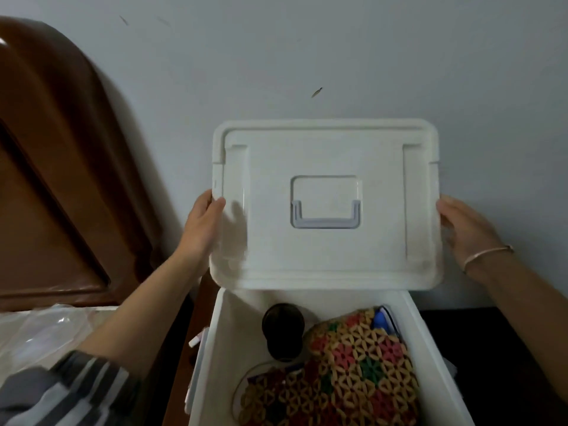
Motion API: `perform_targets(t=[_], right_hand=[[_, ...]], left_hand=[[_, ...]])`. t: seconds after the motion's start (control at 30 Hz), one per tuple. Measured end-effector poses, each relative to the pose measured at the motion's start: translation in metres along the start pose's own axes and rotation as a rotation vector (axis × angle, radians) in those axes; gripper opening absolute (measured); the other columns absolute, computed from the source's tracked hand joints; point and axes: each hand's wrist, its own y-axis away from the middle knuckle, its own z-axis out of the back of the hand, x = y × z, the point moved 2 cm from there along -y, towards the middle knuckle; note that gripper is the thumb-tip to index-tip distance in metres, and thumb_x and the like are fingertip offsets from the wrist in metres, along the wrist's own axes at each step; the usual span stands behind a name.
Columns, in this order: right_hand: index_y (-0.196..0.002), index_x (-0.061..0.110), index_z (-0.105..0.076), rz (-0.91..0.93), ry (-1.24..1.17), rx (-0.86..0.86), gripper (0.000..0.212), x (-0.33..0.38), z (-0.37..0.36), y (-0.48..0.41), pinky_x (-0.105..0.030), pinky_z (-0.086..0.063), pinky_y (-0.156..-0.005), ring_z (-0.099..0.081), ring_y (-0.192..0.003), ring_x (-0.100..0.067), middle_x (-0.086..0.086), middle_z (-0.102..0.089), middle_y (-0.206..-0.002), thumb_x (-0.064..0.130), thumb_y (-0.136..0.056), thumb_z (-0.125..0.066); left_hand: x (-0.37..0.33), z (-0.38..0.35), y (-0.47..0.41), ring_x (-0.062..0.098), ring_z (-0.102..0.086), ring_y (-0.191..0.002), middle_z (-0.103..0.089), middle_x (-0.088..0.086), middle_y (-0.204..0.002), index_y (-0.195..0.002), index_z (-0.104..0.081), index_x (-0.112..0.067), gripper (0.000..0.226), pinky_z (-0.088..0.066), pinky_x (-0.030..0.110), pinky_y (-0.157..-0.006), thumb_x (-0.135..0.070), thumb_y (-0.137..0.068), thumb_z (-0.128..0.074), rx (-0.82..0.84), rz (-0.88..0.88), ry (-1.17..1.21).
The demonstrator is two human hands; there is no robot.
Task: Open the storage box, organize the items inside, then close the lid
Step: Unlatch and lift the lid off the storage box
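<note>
A white plastic lid [325,259] with a grey fold-down handle is held up above the far end of the white storage box [215,348]. My left hand [201,229] grips the lid's left edge, thumb on top. On the lid's right edge my right hand [464,232], with a thin bracelet at the wrist, holds it the same way. The box stands open below. Inside lie a colourful beaded mat [344,373], a dark round object [284,330] and a blue item [379,319] at the far right corner.
A brown wooden headboard [55,179] stands at the left against a pale wall [307,56]. Clear plastic wrapping [40,330] lies at the lower left. A dark surface [479,348] is to the right of the box.
</note>
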Motion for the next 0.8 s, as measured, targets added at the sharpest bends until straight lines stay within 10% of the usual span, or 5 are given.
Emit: perform_targets(t=[0.13,0.33,0.5,0.8], right_hand=[[-0.099,0.028,-0.063,0.068,0.104,-0.045,0.017,-0.002,-0.028,-0.042,-0.005,-0.041,-0.063,-0.057,-0.072,0.014,0.02,-0.061,-0.086,0.014,-0.091,-0.057],[-0.077,0.017,-0.059,0.048,0.278,0.005,0.018,-0.062,-0.051,-0.076,-0.013,-0.039,-0.055,-0.048,-0.067,-0.009,0.0,-0.057,-0.076,0.003,-0.089,-0.056],[-0.102,0.0,-0.062,-0.009,0.344,0.083,0.015,-0.113,-0.06,-0.093,-0.025,-0.034,-0.073,-0.052,-0.089,-0.018,-0.009,-0.06,-0.094,-0.001,-0.088,-0.056],[-0.106,0.023,-0.059,-0.048,0.299,0.153,0.033,-0.148,-0.082,-0.117,-0.027,-0.041,-0.081,-0.059,-0.089,-0.018,-0.002,-0.065,-0.1,-0.003,-0.086,-0.054]], left_hand=[[0.028,-0.023,-0.058,0.03,-0.051,-0.122,-0.052,0.007,-0.135,-0.145,-0.032,-0.022,0.053,-0.04,0.051,-0.108,-0.018,-0.093,-0.041,0.024,0.09,-0.023],[0.097,-0.048,-0.094,0.023,-0.048,-0.124,-0.053,-0.004,-0.13,-0.141,-0.037,-0.022,0.051,-0.04,0.039,-0.104,-0.013,-0.09,-0.041,0.098,0.187,-0.111],[0.136,-0.053,-0.101,0.02,-0.049,-0.12,-0.052,-0.002,-0.134,-0.14,-0.041,-0.022,0.046,-0.039,0.032,-0.095,-0.017,-0.095,-0.043,0.169,0.231,-0.154],[0.161,-0.052,-0.117,0.017,-0.045,-0.121,-0.047,-0.004,-0.138,-0.147,-0.031,-0.025,0.054,-0.036,0.028,-0.092,-0.009,-0.096,-0.036,0.182,0.273,-0.219]])
